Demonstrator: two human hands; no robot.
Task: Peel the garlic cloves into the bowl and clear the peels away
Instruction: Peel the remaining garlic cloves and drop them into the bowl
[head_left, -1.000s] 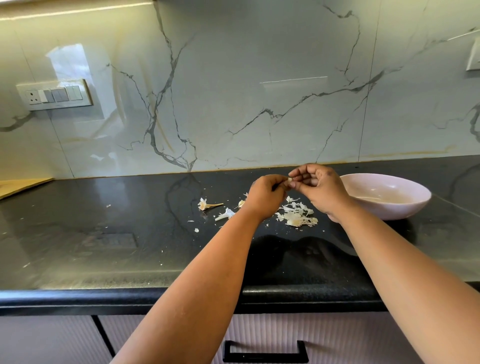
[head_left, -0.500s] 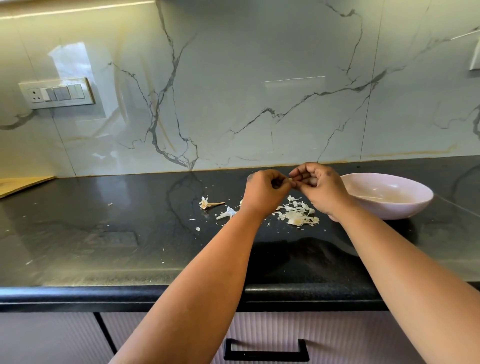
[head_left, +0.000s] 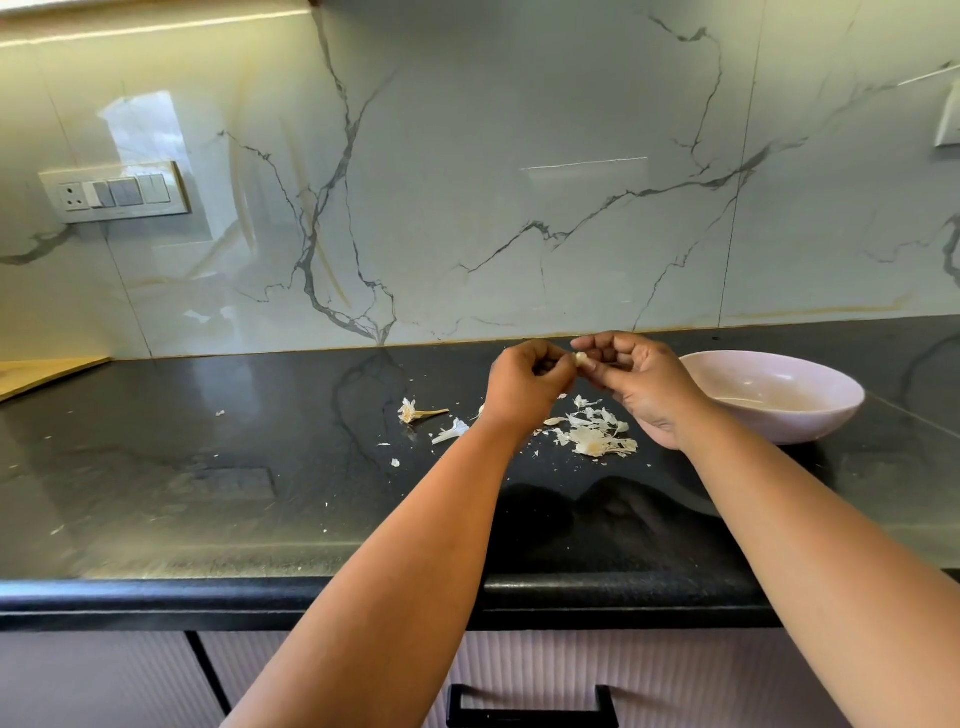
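Since half a second back: hands drawn slightly apart, garlic clove (head_left: 581, 357) now showing pale between them where only a sliver showed before; peels and bowl unmoved.

Clove: small, whitish, held in the air above the counter, just left of the bowl and above the peel heap. Pinched at the fingertips of the right hand (head_left: 641, 387), thumb and forefinger curled onto it, other fingers bent loosely behind. Left hand (head_left: 524, 387) curled tight, knuckles toward the camera, fingertips meeting the clove's left end; whether gripping skin or the clove itself, cannot tell. Both grips narrow.

Below the hands: heap of peels (head_left: 597, 434), papery white flakes lying on the black countertop (head_left: 208, 467), between the two wrists. Left of the heap: bare garlic stem (head_left: 418, 413) with a frilled root end, lying flat, well apart from the bowl; a loose curl of skin near it; scattered flecks farther out toward the counter's front edge.

Bowl (head_left: 810, 415): pale pink, shallow, upright on the counter just right of the right hand, partly hidden by that wrist. Contents too faint to make out.

Behind: glossy marble-pattern backsplash (head_left: 519, 182) with grey veins; switch plate (head_left: 117, 192) at the left. Wooden board corner (head_left: 47, 371) at far left. Drawer handle (head_left: 530, 706) under the counter edge.
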